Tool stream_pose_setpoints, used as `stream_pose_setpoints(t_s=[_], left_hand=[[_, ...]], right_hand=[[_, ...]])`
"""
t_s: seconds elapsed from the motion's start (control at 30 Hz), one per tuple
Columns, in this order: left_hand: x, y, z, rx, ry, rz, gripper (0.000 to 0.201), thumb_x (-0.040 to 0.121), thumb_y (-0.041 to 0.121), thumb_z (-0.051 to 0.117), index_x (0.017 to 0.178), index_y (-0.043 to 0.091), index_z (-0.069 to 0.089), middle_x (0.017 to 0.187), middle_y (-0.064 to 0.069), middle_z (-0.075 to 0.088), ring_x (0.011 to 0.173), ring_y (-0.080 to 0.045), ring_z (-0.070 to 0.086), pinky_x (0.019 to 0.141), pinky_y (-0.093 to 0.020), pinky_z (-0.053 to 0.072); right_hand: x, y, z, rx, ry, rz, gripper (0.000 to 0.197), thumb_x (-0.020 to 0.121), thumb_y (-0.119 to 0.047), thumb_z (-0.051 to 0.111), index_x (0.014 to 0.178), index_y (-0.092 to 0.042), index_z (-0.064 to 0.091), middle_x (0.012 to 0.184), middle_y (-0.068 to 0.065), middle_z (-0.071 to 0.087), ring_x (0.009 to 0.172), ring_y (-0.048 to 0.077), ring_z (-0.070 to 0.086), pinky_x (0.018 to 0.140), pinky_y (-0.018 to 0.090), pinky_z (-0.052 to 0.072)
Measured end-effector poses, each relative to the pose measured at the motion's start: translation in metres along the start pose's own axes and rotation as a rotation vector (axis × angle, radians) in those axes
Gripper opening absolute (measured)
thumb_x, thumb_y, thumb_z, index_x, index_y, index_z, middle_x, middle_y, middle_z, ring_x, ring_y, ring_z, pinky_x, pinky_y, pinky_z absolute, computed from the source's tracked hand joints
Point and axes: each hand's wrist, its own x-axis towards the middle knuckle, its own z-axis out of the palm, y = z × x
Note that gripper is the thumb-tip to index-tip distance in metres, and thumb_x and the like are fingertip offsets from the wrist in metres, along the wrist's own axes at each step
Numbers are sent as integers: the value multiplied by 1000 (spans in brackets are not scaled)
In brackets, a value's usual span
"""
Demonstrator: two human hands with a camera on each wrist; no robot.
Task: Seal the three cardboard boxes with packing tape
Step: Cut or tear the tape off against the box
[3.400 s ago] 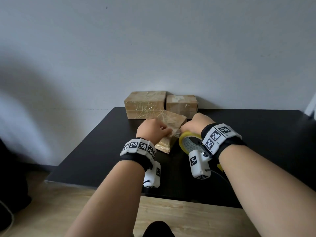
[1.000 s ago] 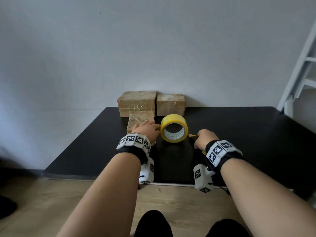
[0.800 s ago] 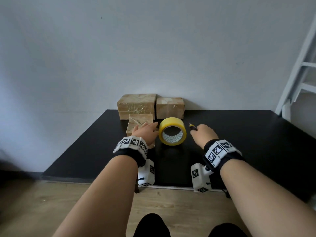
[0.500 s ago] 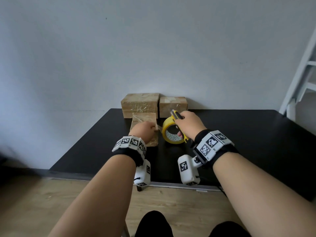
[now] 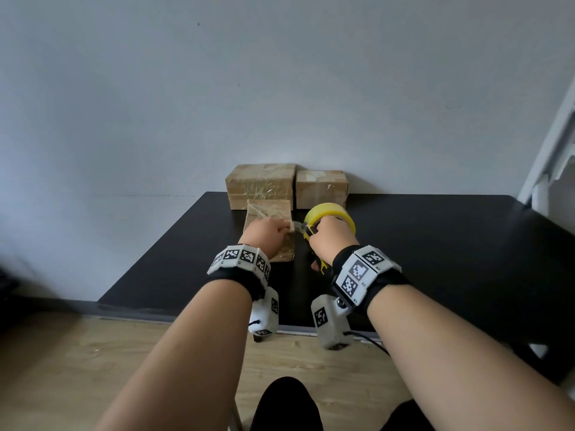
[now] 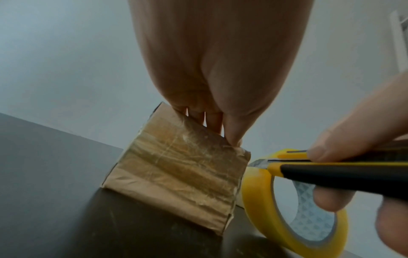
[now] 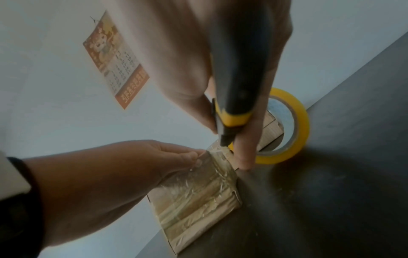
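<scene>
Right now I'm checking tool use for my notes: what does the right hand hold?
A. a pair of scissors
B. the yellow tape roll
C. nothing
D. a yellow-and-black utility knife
D: the right hand grips the utility knife, its blade tip by the small box beside the tape roll.

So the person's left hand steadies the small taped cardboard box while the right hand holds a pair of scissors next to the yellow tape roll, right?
Not scissors: the right hand grips a yellow and black utility knife, as the left wrist view shows. The left hand does steady the small taped cardboard box, beside the yellow tape roll.
</scene>
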Motion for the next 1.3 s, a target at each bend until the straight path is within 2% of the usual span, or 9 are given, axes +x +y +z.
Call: stream_pose_setpoints(t_s=[0.3, 0.53, 0.63, 0.8, 0.93, 1.0, 1.1, 1.2, 1.3], left_hand=[[-1, -2, 1, -33, 27, -4, 31, 99, 17, 39, 114, 9, 66, 116, -9, 66, 111, -28, 55, 96, -39, 44], [-2, 0, -2, -41, -1, -5, 33, 101, 19, 39, 121, 12, 64, 128, -9, 61, 121, -28, 50, 103, -38, 39], [-2, 2, -4, -39, -13, -13, 33, 101, 19, 39, 122, 12, 64, 129, -9, 60, 123, -28, 50, 103, -37, 39], [-5, 5, -6, -63, -18, -40, 32, 100, 18, 41, 121, 11, 64, 129, -9, 61, 123, -27, 50, 102, -35, 40], [-8, 9, -8, -79, -12, -66, 32, 98, 18, 41, 116, 14, 67, 121, -6, 64, 115, -25, 55, 98, -34, 44], [-7, 10, -8, -94, -7, -87, 21, 95, 17, 43, 92, 17, 63, 98, -4, 61, 98, -19, 55, 87, -31, 45], [-6, 11, -7, -123, -1, -123, 20, 91, 19, 45, 82, 18, 62, 90, -3, 66, 85, -20, 58, 82, -35, 51], [-4, 12, -6, -157, 12, -141, 29, 88, 26, 49, 77, 9, 70, 77, -7, 69, 77, -25, 64, 71, -37, 53], [-1, 15, -4, -192, 55, -173, 39, 87, 29, 54, 51, 14, 51, 53, -2, 50, 56, -21, 48, 53, -29, 37]], right_hand=[[14, -2, 4, 170, -92, 68, 17, 98, -6, 49, 90, 3, 60, 91, 25, 70, 66, 41, 72, 67, 54, 62], [17, -3, 3, 131, -97, 43, 16, 96, -8, 53, 82, -2, 60, 94, 24, 71, 82, 41, 71, 74, 51, 61], [16, -3, -2, 108, -123, 57, 15, 95, -8, 52, 88, 0, 62, 104, 26, 71, 93, 43, 70, 86, 55, 58], [0, -2, -9, 143, -185, 108, 21, 96, -5, 47, 91, 6, 64, 94, 28, 72, 79, 47, 73, 73, 57, 61], [-10, -3, -24, 225, -50, 39, 14, 96, -6, 45, 89, -4, 58, 77, 20, 65, 51, 35, 70, 46, 40, 59], [-8, -1, -33, 266, 61, -14, 10, 95, -11, 47, 95, -7, 56, 82, 20, 68, 54, 35, 71, 54, 46, 61], [3, 9, -45, 231, 193, -28, 18, 94, -22, 45, 100, -10, 57, 86, 13, 70, 57, 31, 71, 61, 44, 62], [17, 28, -50, 116, 171, 101, 34, 99, -29, 37, 123, -12, 52, 112, 15, 64, 93, 36, 68, 84, 45, 56], [25, 49, -44, -13, 102, 226, 41, 100, -28, 39, 134, -6, 50, 128, 19, 59, 115, 37, 58, 94, 41, 47]])
